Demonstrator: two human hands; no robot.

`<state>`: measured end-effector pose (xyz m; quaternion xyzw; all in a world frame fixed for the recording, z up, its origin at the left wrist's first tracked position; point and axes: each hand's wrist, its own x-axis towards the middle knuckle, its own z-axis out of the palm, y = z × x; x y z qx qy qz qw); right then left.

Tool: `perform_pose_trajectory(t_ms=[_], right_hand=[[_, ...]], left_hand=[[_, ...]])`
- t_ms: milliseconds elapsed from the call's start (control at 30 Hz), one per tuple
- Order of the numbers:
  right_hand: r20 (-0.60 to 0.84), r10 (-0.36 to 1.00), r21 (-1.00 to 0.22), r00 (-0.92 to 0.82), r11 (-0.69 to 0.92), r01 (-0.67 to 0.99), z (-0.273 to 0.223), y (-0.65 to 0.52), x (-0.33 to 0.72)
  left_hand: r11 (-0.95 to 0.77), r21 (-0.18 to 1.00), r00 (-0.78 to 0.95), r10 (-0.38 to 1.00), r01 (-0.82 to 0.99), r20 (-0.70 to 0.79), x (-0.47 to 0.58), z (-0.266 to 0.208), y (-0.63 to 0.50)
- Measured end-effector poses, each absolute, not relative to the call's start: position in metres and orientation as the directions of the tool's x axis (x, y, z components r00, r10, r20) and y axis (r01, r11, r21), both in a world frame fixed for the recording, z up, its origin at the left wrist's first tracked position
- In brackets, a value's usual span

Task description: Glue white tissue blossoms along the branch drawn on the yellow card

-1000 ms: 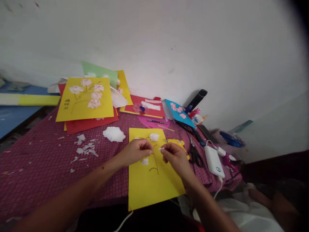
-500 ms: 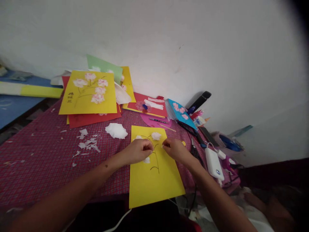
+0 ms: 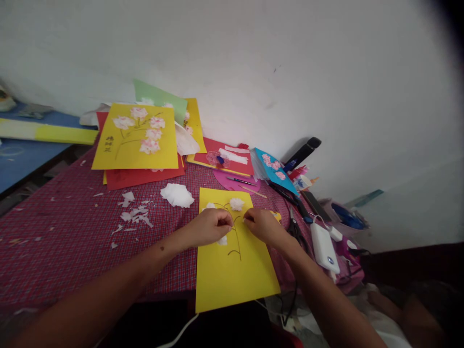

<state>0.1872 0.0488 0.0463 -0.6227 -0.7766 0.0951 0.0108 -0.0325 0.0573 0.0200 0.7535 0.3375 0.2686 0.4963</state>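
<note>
A yellow sheet of paper (image 3: pixel 235 280) lies in front of me, with a brown stem drawn on it and white tissue-paper flowers (image 3: pixel 237 204) fixed near the top. Over its left half hovers my left hand (image 3: pixel 212 227), thumb and fingers pinched together. A white flower partly shows beneath it. My right hand (image 3: pixel 264 224) is also closed in a pinch, over the right edge of the sheet. A tiny pale bit shows at its fingertips, too small to name. A narrow gap separates the two hands. Whatever the left fingers hold is hidden.
White tissue (image 3: pixel 177 195) and torn scraps (image 3: pixel 137 215) lie to the left. Behind is a stack topped by a finished yellow flower picture (image 3: pixel 136 137). Scissors (image 3: pixel 295 227), a white power bank (image 3: pixel 325 247) and a blue flower card (image 3: pixel 277 171) sit to the right.
The view has shifted slightly. My right hand is a little further left over the sheet, showing more of a yellow object beside it. Both hands stay pinched.
</note>
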Motion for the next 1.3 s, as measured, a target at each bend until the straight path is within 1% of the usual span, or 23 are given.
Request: perform_pose_trajectory(t_ms=[267,533,867,1033,1300], right_hand=[[-0.081,0.964,-0.121,-0.255,0.244,0.962,0.045,0.048,0.186],[-0.098,0.963,-0.075,-0.253,0.246,0.966,0.045,0.046,0.181],[-0.074,0.962,-0.066,-0.264,0.260,0.963,0.044,0.044,0.183],[-0.073,0.954,-0.099,-0.292,0.285,0.954,0.047,0.041,0.187],[-0.076,0.966,-0.139,-0.248,0.236,0.962,0.050,0.038,0.192]], left_hand=[[-0.274,0.938,0.636,0.768,0.214,0.080,-0.032,0.017,0.058],[-0.280,0.935,0.640,0.764,0.218,0.079,-0.032,0.016,0.058],[-0.288,0.929,0.641,0.764,0.234,0.076,-0.032,0.017,0.059],[-0.299,0.925,0.639,0.765,0.236,0.084,-0.033,0.016,0.058],[-0.292,0.926,0.642,0.763,0.238,0.076,-0.033,0.016,0.058]])
